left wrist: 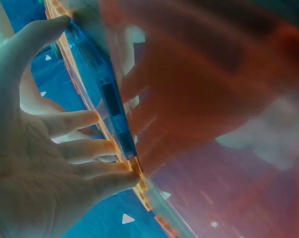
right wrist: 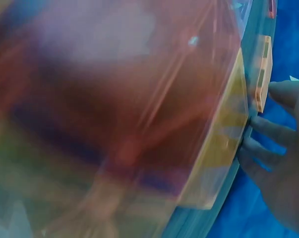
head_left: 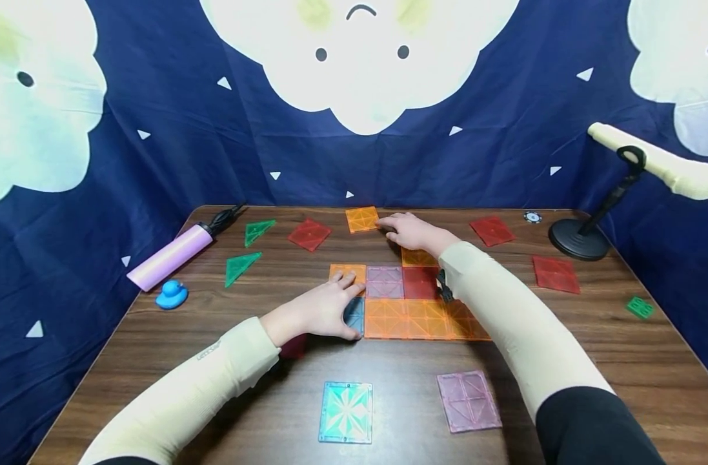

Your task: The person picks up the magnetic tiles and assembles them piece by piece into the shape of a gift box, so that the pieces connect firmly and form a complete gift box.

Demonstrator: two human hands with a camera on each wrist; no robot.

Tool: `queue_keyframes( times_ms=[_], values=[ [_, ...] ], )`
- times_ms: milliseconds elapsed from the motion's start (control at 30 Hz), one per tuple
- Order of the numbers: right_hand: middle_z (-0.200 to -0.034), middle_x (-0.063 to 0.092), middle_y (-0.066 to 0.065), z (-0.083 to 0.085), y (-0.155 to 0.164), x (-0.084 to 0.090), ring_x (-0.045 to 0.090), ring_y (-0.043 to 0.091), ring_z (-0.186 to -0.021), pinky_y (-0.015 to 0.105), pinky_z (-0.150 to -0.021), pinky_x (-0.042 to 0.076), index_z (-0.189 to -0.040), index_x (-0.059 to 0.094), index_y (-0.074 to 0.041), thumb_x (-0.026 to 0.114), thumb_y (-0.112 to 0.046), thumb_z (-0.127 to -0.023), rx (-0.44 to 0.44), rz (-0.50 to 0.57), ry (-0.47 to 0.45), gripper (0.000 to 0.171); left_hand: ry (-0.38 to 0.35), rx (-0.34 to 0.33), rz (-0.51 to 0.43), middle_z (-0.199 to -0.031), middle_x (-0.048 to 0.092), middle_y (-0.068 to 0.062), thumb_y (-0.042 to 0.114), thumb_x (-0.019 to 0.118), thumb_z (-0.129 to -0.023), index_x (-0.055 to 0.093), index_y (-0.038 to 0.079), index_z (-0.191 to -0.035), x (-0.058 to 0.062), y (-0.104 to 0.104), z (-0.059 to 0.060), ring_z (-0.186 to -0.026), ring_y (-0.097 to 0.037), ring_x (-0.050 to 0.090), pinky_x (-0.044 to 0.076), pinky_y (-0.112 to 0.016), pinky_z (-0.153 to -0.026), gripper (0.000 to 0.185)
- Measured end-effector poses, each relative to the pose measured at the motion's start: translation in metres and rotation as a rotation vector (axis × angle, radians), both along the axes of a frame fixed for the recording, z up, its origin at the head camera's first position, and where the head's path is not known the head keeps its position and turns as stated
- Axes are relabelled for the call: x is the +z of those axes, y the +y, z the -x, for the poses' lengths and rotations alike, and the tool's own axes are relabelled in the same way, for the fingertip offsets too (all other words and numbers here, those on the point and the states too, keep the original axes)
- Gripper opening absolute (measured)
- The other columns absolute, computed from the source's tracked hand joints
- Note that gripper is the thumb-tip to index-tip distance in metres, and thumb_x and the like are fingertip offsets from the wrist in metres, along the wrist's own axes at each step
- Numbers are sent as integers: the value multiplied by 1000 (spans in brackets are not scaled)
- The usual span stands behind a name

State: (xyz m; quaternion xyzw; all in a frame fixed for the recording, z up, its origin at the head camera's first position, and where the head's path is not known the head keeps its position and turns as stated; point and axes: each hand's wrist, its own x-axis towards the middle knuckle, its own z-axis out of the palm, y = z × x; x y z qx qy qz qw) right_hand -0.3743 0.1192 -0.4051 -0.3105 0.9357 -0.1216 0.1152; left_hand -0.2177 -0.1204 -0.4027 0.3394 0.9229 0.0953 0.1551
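A flat patch of square magnetic tiles (head_left: 423,318) lies mid-table: orange, pink, red and blue pieces joined edge to edge. My left hand (head_left: 324,310) rests flat on its left end, fingers across an orange tile (head_left: 346,270) and thumb beside the blue tile (head_left: 354,314). In the left wrist view the blue tile's edge (left wrist: 107,94) runs between thumb and fingers. My right hand (head_left: 408,231) reaches to the far edge, its fingertips touching the right side of a loose orange tile (head_left: 362,219). In the right wrist view that hand's fingers (right wrist: 268,131) lie by an orange tile's edge (right wrist: 262,74).
Loose tiles lie around: red ones (head_left: 310,234) (head_left: 492,230) (head_left: 556,273), green triangles (head_left: 257,229) (head_left: 241,265), a teal square (head_left: 346,411), a pink square (head_left: 468,400). A pink cylinder (head_left: 170,256) and blue duck (head_left: 171,294) sit left. A black stand (head_left: 580,239) stands far right.
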Motion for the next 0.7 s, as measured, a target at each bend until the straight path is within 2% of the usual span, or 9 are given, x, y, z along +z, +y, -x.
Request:
queue_keyframes(
  times_ms=[133, 333, 433, 567, 700],
  values=[
    [-155, 40, 19, 1, -5, -5, 29, 40, -145, 52, -119, 20, -153, 49, -14, 50, -16, -108, -38, -35, 21, 45, 6, -1, 6, -160, 26, -31, 50, 80, -82, 39, -1, -155, -3, 0, 1, -145, -54, 24, 30, -54, -116, 98],
    [-140, 54, 19, -7, 4, -3, 41, 39, -137, 52, -117, 26, -132, 63, -7, 59, -13, -103, -2, 60, 36, 29, -1, -2, 11, -160, 24, -31, 50, 79, -83, 37, 0, -156, -3, -1, 2, -145, -55, 23, 30, -55, -116, 98],
    [-140, 52, 22, -11, 6, 1, 43, 42, -133, 53, -113, 31, -121, 67, -5, 67, -15, -99, -8, 132, 48, 24, -5, 1, 14, -160, 24, -31, 50, 78, -83, 36, 0, -156, -2, -2, 2, -145, -55, 23, 30, -55, -116, 99],
    [-145, 48, 22, -5, -2, 0, 44, 39, -133, 50, -112, 34, -127, 64, -3, 73, -20, -95, -76, 220, 29, 37, -10, 10, 26, -161, 24, -30, 51, 78, -84, 35, 1, -157, -1, -1, 1, -146, -54, 22, 29, -54, -116, 99],
    [-149, 48, 21, 4, -14, -5, 43, 36, -138, 47, -115, 32, -139, 58, -3, 75, -23, -94, -109, 235, -15, 52, -15, 12, 29, -162, 23, -29, 51, 78, -84, 36, 1, -157, -1, 1, 0, -147, -52, 21, 29, -54, -116, 98]
  ],
)
